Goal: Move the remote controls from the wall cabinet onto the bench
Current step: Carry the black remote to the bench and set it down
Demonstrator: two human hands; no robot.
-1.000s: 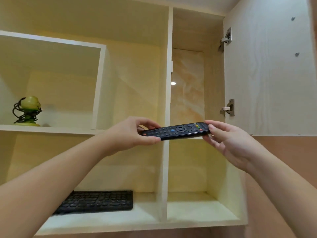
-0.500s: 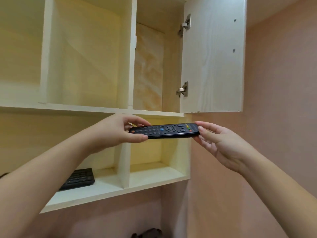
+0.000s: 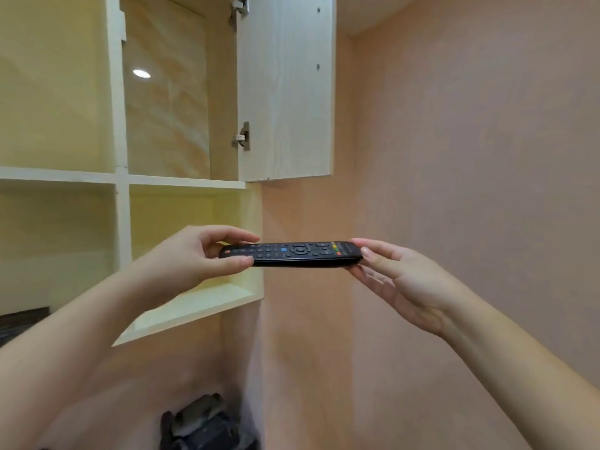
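A black remote control [image 3: 292, 254] is held level in the air, right of the open wall cabinet [image 3: 181, 181]; left hand [image 3: 194, 254] pinches its left end, right hand [image 3: 399, 280] pinches its right

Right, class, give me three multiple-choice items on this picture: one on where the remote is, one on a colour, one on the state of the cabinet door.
1. Where is the remote control?
A. Held level between both hands
B. Lying on a shelf
C. On the floor

2. What colour is the remote's body?
A. White
B. Black
C. Red

3. The cabinet door is:
A. Shut
B. Missing
C. Swung open

Answers:
1. A, the left hand pinches one end and the right hand holds the other, in front of the cabinet.
2. B, its casing is black, with coloured buttons.
3. C, the door stands out from the cabinet, hinges showing.
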